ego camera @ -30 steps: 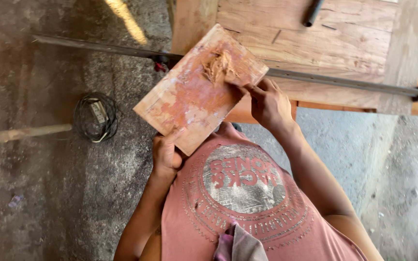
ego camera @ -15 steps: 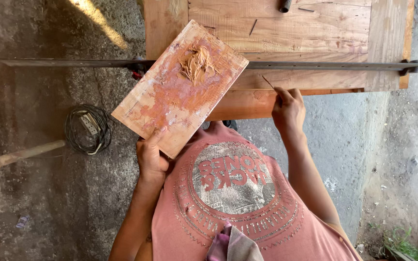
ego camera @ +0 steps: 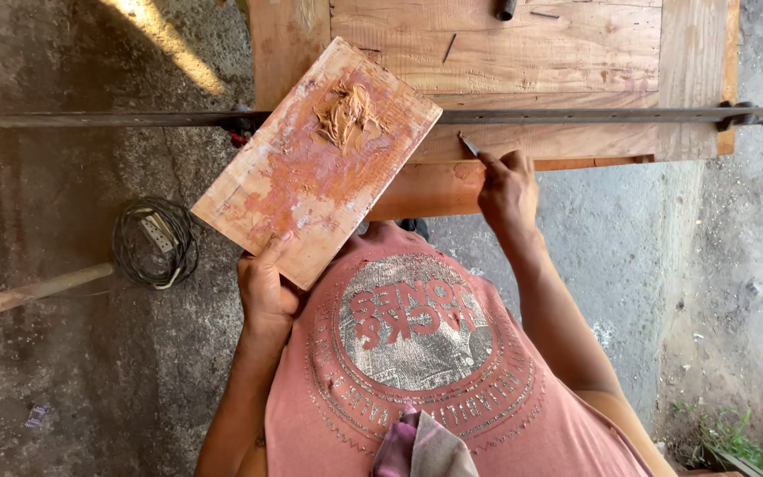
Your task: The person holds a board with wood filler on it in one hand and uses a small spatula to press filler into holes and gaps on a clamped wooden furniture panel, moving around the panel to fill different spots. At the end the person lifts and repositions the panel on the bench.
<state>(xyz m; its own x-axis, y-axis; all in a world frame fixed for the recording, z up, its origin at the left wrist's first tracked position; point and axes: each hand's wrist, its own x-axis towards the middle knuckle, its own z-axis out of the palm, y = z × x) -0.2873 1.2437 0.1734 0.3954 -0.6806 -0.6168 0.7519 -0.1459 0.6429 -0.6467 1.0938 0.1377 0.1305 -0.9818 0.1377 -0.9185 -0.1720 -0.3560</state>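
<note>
Nearest, my left hand [ego camera: 267, 291] grips the lower edge of the smeared wooden board [ego camera: 315, 163], thumb on top, fingers hidden beneath; a lump of tan putty [ego camera: 346, 113] sits near its far end. My right hand [ego camera: 507, 187] pinches a small blade [ego camera: 469, 144] against the wooden panel [ego camera: 540, 71] — its tip is too small to make out. Beyond, a long metal bar clamp [ego camera: 576, 116] crosses the panel, the board covering part of it. Left, on the concrete floor [ego camera: 55, 380], a coiled cable [ego camera: 154, 243].
</note>
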